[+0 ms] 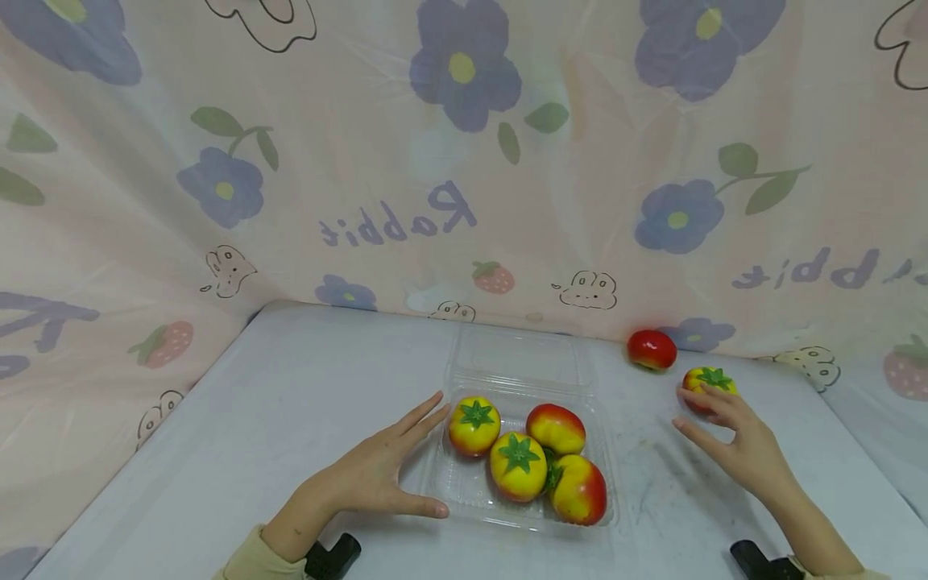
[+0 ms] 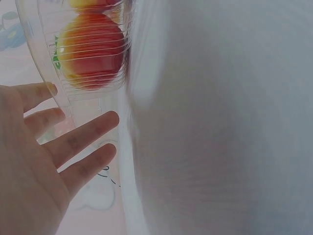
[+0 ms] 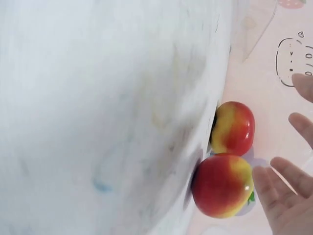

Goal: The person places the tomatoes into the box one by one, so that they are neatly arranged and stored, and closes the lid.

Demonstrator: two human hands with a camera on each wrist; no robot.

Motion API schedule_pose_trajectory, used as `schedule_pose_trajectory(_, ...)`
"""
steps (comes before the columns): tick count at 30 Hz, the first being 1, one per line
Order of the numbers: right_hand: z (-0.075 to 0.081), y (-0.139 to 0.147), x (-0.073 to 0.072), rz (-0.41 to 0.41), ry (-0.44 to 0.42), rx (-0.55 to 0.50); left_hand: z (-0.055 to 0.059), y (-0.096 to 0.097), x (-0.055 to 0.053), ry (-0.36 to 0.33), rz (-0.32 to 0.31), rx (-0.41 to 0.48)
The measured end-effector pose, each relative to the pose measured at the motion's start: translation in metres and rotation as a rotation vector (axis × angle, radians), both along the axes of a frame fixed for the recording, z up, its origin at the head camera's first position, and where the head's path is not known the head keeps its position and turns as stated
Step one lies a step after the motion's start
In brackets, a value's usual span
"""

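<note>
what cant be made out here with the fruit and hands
Head view: part of the rightmost fruit, hidden by the right hand.
Left wrist view: most of the upper fruit in the clear box, cut off by the top edge.
Left wrist view: part of the left hand, cut off by the left edge.
Right wrist view: part of the right hand, cut off by the right edge.

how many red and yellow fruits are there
6: four round red and yellow fruits inside the clear plastic box, two on the white table: a redder fruit at the back, a green-topped fruit by the right hand.
</note>
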State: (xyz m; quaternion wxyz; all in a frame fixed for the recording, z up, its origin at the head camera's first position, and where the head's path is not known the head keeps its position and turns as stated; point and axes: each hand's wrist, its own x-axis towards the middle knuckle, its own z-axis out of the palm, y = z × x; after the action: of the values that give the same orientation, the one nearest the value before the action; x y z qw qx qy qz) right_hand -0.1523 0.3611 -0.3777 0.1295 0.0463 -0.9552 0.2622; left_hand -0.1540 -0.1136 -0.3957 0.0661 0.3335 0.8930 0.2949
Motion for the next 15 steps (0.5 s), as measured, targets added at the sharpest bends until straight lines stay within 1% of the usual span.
schedule_pose_trajectory(4, 0.0, 0.005, -0.004, -0.022, -0.034, -0.003, 0.0, -0.001, 0.0, 0.002, -0.002, 0.0)
schedule_pose_trajectory(11, -0.001, 0.014, -0.01, -0.064, -0.016, -0.003, 0.001, 0.0, 0.0, -0.01, 0.002, 0.001)
schedule_pose_trajectory(15, -0.001, 0.017, -0.012, -0.091, -0.042, 0.014, 0.001, 0.0, 0.0, -0.018, 0.0, 0.003)
